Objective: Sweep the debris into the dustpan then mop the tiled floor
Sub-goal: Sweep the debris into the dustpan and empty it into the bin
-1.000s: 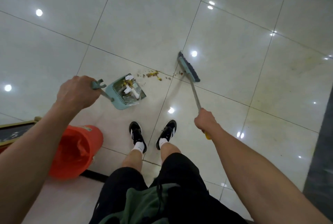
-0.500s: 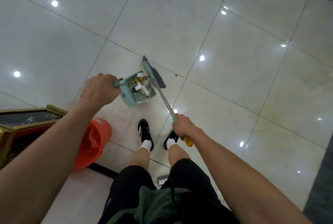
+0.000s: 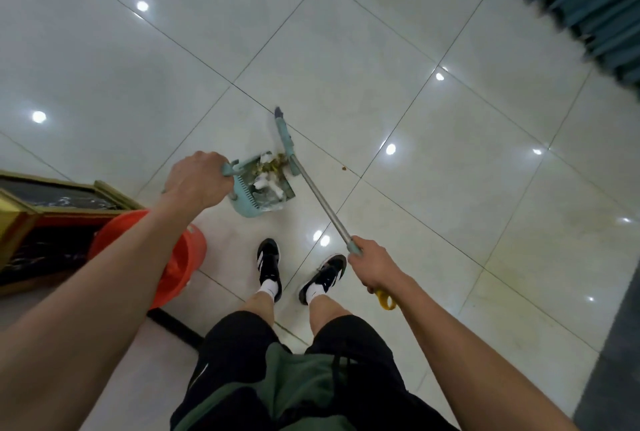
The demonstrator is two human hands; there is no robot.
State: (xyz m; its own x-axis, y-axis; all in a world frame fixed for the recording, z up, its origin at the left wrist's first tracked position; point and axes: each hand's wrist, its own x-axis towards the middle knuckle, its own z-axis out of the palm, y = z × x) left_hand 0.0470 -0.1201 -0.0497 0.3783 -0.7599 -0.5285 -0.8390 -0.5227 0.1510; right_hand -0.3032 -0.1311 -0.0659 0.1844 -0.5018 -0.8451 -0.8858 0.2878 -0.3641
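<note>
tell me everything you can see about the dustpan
The dustpan is pale teal, plastic by its look, with a comb of teeth along its near wall and a short clip-ended handle. The left hand grips that handle. It sits on the tiled floor, mouth facing away from the person. Inside lie white scraps and yellow-brown debris. The broom head stands at its open edge; whether they touch is unclear.

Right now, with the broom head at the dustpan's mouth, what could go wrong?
1. The teal plastic dustpan is piled with paper and scraps near its lip; tilting it may spill them.
2. A small brown crumb lies beyond the teal broom head and could be missed.
3. The orange plastic bucket stands close to the left foot.
</note>
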